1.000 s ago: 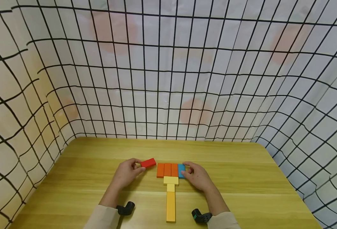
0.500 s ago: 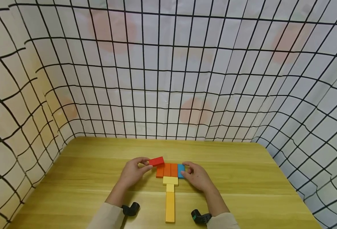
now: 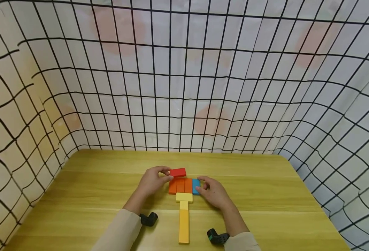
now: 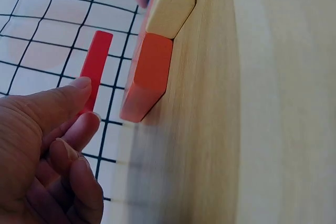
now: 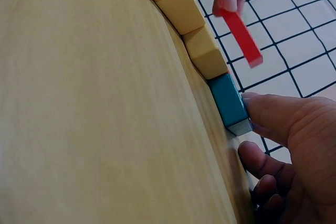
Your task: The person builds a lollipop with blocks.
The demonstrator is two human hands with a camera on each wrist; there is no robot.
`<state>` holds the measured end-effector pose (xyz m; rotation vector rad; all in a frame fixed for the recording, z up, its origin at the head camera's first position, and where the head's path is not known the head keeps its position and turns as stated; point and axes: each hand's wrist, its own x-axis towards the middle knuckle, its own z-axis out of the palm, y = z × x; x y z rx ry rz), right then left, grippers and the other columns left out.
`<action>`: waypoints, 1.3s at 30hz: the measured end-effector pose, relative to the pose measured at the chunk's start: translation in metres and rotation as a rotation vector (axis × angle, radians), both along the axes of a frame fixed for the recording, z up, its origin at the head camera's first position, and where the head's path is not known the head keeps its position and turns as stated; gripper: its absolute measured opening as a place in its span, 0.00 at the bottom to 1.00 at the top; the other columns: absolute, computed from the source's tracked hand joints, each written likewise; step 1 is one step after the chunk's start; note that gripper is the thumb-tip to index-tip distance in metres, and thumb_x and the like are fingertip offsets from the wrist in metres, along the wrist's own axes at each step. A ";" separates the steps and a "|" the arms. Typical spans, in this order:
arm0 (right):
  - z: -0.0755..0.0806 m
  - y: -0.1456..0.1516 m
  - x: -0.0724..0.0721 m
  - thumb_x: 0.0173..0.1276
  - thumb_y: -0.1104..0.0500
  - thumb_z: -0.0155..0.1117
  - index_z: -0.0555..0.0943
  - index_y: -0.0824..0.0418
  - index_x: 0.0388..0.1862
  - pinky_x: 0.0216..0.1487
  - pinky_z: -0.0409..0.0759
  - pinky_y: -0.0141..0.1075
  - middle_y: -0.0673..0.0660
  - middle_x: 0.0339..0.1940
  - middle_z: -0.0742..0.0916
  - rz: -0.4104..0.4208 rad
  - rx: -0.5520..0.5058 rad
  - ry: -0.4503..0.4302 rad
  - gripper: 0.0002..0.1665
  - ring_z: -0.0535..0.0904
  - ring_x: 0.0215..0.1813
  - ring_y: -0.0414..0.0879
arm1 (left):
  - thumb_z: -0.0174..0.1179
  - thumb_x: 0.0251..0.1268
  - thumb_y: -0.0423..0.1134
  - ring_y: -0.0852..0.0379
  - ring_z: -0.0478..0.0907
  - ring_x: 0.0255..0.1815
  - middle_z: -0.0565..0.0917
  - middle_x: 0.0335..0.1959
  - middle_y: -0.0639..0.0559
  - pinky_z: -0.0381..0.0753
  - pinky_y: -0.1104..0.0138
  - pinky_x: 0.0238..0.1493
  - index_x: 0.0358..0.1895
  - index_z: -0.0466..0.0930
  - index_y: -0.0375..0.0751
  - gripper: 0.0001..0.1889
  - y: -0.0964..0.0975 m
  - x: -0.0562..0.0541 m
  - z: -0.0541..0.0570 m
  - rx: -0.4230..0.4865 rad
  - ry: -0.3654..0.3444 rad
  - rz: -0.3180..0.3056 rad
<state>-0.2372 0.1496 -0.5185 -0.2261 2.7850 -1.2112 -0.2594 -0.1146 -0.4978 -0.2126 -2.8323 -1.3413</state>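
Note:
My left hand (image 3: 152,182) pinches a red block (image 3: 178,172) between thumb and fingertips. In the left wrist view this red block (image 4: 98,56) hangs in the air, apart from the other blocks. It is above the far ends of three orange blocks (image 3: 181,187) lying side by side. Against their right side lies a blue block (image 3: 195,188), held between the thumb and finger of my right hand (image 3: 215,193). The right wrist view has the thumb touching the blue block (image 5: 229,100). A pale yellow block (image 3: 184,198) lies crosswise below the orange ones.
Below the crosswise block come a small yellow block (image 3: 184,205) and a long amber block (image 3: 184,226), in line towards me. The wooden table (image 3: 266,188) ends at a black net (image 3: 184,115) before a pale curtain. Black wrist devices (image 3: 150,219) flank the blocks.
My left hand has carried the red block to the right and away from me, from left of the orange row to above its far edge. The right hand has stayed at the blue block.

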 end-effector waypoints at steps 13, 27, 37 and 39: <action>-0.001 0.001 -0.002 0.72 0.51 0.69 0.80 0.52 0.65 0.38 0.71 0.38 0.50 0.32 0.79 -0.006 -0.016 -0.010 0.24 0.72 0.32 0.45 | 0.70 0.66 0.48 0.55 0.78 0.43 0.86 0.42 0.57 0.79 0.60 0.49 0.55 0.87 0.49 0.17 0.018 -0.025 0.001 0.006 -0.087 -0.055; -0.003 0.000 -0.003 0.72 0.50 0.68 0.81 0.51 0.65 0.38 0.71 0.39 0.50 0.32 0.79 -0.004 -0.028 -0.008 0.24 0.72 0.32 0.45 | 0.70 0.66 0.47 0.53 0.81 0.43 0.87 0.46 0.49 0.82 0.57 0.52 0.54 0.86 0.43 0.18 0.034 -0.036 0.014 -0.112 -0.162 -0.038; -0.003 0.000 -0.002 0.72 0.51 0.69 0.81 0.52 0.65 0.37 0.71 0.38 0.49 0.30 0.80 0.005 -0.026 0.005 0.24 0.72 0.31 0.44 | 0.67 0.69 0.47 0.53 0.80 0.41 0.88 0.43 0.51 0.81 0.57 0.49 0.45 0.90 0.47 0.10 0.034 -0.036 0.003 -0.101 -0.153 0.004; -0.003 0.000 -0.002 0.72 0.51 0.69 0.81 0.52 0.65 0.37 0.71 0.38 0.49 0.30 0.79 0.003 -0.025 0.005 0.24 0.72 0.31 0.44 | 0.67 0.69 0.46 0.53 0.80 0.43 0.89 0.44 0.52 0.80 0.55 0.53 0.45 0.90 0.48 0.09 0.033 -0.035 0.001 -0.066 -0.164 0.003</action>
